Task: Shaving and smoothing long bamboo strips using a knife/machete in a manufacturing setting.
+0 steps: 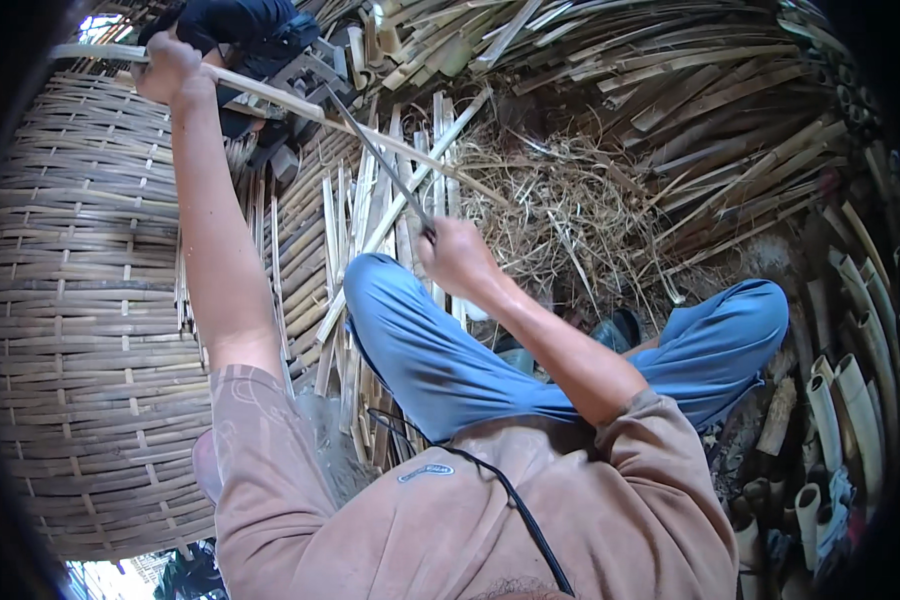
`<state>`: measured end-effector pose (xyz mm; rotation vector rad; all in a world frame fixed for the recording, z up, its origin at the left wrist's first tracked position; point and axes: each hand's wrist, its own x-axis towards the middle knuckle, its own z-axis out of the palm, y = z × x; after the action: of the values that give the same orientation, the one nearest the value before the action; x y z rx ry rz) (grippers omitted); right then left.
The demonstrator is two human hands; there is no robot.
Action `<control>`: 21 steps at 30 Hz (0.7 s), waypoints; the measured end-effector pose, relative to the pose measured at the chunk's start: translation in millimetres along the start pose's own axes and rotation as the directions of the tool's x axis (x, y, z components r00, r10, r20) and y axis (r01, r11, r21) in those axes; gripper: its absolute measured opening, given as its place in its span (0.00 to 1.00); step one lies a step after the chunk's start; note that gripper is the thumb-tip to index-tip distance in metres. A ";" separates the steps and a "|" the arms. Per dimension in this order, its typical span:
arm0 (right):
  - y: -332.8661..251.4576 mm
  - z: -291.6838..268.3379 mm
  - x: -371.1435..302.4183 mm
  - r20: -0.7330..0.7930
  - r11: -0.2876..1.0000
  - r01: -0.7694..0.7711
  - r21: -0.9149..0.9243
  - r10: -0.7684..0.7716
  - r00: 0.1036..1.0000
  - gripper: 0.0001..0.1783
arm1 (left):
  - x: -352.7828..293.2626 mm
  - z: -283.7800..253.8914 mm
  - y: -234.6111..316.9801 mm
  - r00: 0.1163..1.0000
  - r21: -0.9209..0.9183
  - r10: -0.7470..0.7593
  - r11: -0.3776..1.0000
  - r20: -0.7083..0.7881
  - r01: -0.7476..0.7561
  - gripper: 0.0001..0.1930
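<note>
My left hand is raised at the upper left, closed around a long pale bamboo strip that runs from the top left edge down to the right. My right hand sits above my left knee in blue trousers and grips the handle of a long thin dark blade. The blade slants up to the left, and its tip meets the bamboo strip near a dark block-like object. A dark gloved shape shows just above my left hand.
A large woven bamboo basket fills the left side. Split bamboo slats lie between basket and knees. Dry shavings heap in the middle, stacked strips beyond, cut bamboo tubes along the right. A black cable crosses my shirt.
</note>
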<state>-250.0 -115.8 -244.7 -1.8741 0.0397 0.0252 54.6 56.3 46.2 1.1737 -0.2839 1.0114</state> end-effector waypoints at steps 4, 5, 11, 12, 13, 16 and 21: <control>-40.0 -5.3 37.8 -0.154 0.948 0.318 -0.023 -0.317 0.936 0.09 | -6.7 12.2 13.4 0.994 -0.053 -0.005 0.999 0.113 0.011 0.14; -40.0 -10.4 42.9 -0.099 0.963 0.257 -0.086 -0.265 0.959 0.08 | -7.7 14.6 17.5 0.985 -0.059 -0.086 0.994 0.146 0.095 0.13; -13.8 -31.0 25.5 -0.020 0.962 0.011 -0.271 -0.017 1.000 0.13 | -3.1 5.4 10.5 0.979 -0.049 -0.055 0.997 0.199 0.066 0.12; -18.2 -31.7 28.6 0.101 0.976 -0.092 -0.198 0.114 0.988 0.14 | -1.5 2.8 6.9 0.986 -0.080 -0.037 0.996 0.164 0.050 0.12; -24.5 -27.6 29.7 0.062 0.983 -0.032 -0.180 0.044 0.997 0.14 | 5.5 4.5 8.1 0.992 -0.139 0.007 0.990 0.127 0.011 0.12; -46.3 -15.4 52.9 -0.116 0.948 0.224 -0.226 -0.254 0.960 0.12 | 3.5 7.1 12.9 0.852 -0.379 -0.041 0.884 0.521 0.274 0.10; 23.1 -24.3 46.4 0.004 0.943 -0.207 -0.259 0.216 0.976 0.27 | -40.6 21.3 41.6 0.990 0.053 0.094 0.994 0.104 -0.100 0.10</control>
<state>-204.6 -146.6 -261.2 -2.1212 0.2251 0.2186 6.2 18.5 54.2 1.2763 -0.3976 1.0519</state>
